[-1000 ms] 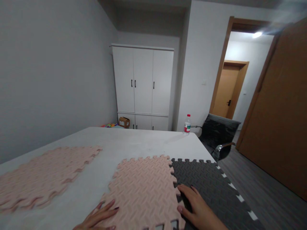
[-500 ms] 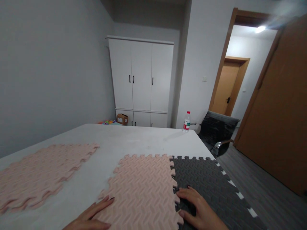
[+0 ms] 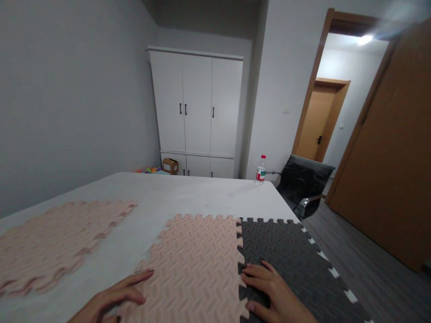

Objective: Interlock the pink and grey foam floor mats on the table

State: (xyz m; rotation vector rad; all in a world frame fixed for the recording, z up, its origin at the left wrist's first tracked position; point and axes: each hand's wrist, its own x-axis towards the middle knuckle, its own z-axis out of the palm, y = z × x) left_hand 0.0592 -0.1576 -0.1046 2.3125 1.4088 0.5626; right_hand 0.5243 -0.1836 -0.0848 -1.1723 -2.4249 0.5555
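Note:
A pink foam mat tile (image 3: pixel 198 260) with jigsaw edges lies flat in front of me. Along its right side it meets a dark grey foam mat tile (image 3: pixel 283 255), and the pink teeth sit over or in the grey edge; I cannot tell how deeply they interlock. My left hand (image 3: pixel 117 294) rests at the pink tile's left edge, fingers apart. At the seam, my right hand (image 3: pixel 271 289) has its fingertips on the pink teeth, palm above the grey tile, with fingers spread and nothing held.
More pink foam tiles (image 3: pixel 63 242), seemingly stacked, lie on the left of the white table (image 3: pixel 161 190). A water bottle (image 3: pixel 260 170) stands at the far right corner. Beyond are a black chair (image 3: pixel 303 184), a cardboard box (image 3: pixel 170 166) and a white cabinet (image 3: pixel 198 103).
My left hand has shifted slightly left and its fingers have drawn back to the pink tile's edge. My right hand stays at the seam. The view has moved a little.

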